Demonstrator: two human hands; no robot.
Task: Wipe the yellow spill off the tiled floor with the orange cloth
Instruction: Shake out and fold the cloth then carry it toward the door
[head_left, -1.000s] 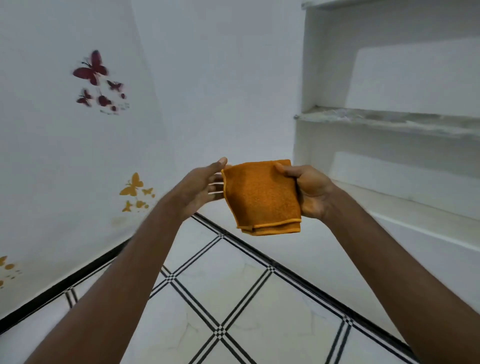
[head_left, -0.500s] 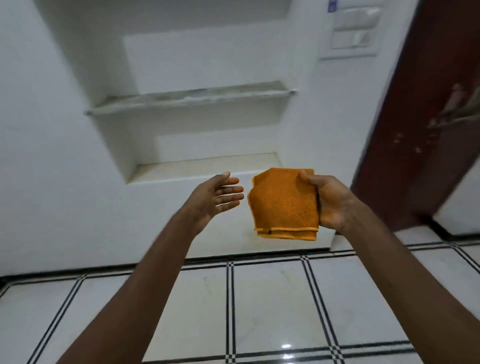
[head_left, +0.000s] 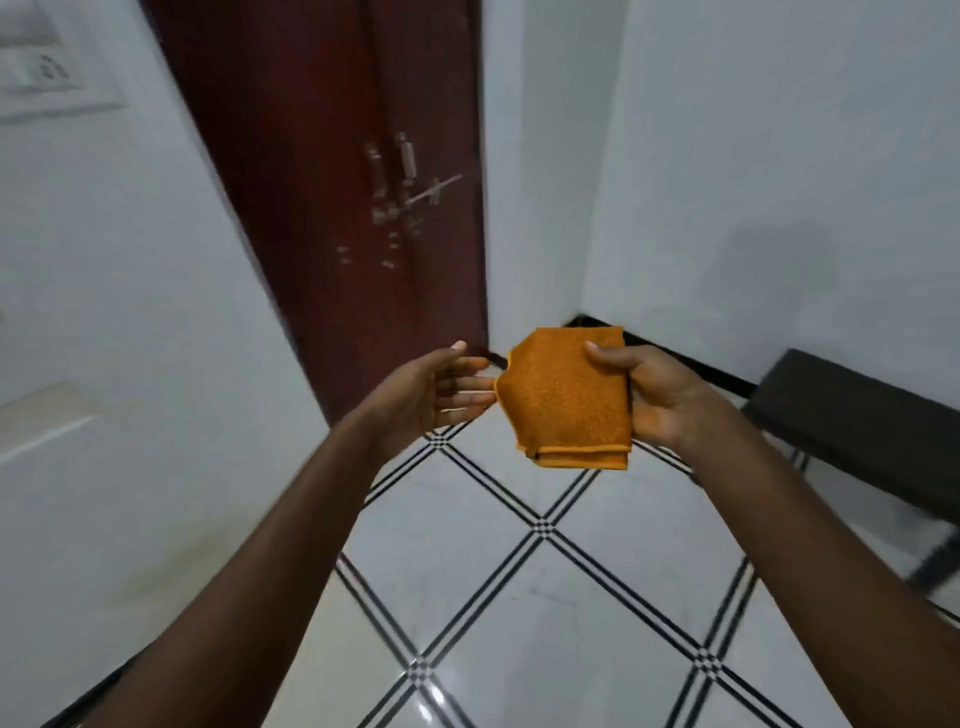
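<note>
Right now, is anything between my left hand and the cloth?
Nothing. In the head view the open left hand has fingertips beside the cloth, held by the right hand.

I can read no text, label, brand or number anywhere here. The orange cloth (head_left: 566, 395) in my right hand (head_left: 657, 397) is plain, with no tag I can make out. The switch plate (head_left: 39, 78) on the wall, up and left of my left hand (head_left: 431, 397), is too blurred to read.
</note>
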